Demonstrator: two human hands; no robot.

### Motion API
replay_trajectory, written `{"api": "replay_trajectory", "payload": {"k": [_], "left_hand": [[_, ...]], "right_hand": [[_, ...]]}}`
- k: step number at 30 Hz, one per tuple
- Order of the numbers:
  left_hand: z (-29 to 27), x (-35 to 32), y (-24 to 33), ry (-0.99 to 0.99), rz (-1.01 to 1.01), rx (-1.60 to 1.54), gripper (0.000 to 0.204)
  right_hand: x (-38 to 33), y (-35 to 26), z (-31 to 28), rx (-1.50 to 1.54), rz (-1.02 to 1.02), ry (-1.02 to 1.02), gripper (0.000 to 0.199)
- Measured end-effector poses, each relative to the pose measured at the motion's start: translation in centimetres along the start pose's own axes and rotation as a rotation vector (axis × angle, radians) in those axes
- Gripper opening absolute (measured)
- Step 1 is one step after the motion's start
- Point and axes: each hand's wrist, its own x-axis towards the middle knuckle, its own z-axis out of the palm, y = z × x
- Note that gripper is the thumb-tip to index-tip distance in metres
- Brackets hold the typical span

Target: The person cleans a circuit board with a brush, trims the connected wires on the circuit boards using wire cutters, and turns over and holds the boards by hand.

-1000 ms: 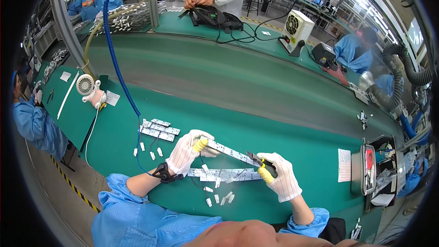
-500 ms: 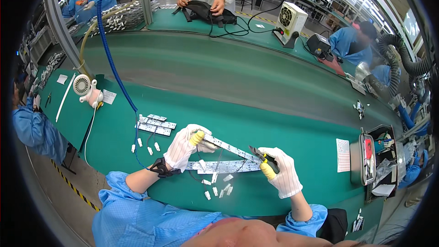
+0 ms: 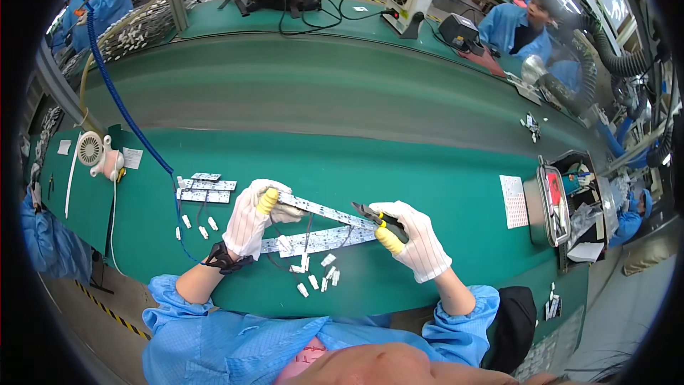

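A big green bench (image 3: 442, 178) sits under the work. A tin box (image 3: 534, 210) stands well off to the right, out of the way. The left hand (image 3: 248, 222) is curled tight on one end of a long light strip (image 3: 324, 212), held over more strips (image 3: 320, 241). The right hand (image 3: 420, 242) wraps around pliers (image 3: 369, 212); I can't tell if it pinches the strip too. This looks like a tool-work step, and the next move calls for steady hands. Small white plugs (image 3: 303, 289) near them could get in the way.
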Motion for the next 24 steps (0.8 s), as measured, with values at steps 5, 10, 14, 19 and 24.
{"api": "replay_trajectory", "payload": {"k": [5,10,14,19,24], "left_hand": [[0.3,0.0,0.1,0.022,-0.008,-0.008,0.040],[0.2,0.1,0.0,-0.007,-0.008,-0.027,0.039],[0.2,0.3,-0.2,0.033,0.015,-0.016,0.038],[0.1,0.2,0.0,0.095,0.017,0.009,0.038],[-0.3,0.7,-0.3,0.109,-0.015,0.122,0.038]], "right_hand": [[0.0,0.6,0.2,0.014,-0.020,0.023,0.036],[-0.1,0.8,0.2,0.042,-0.016,0.048,0.036],[0.2,1.0,-0.1,0.044,-0.017,0.049,0.035],[0.5,1.2,-0.2,0.053,0.018,0.051,0.035],[1.4,2.6,-0.7,0.039,0.003,0.061,0.032]]}}
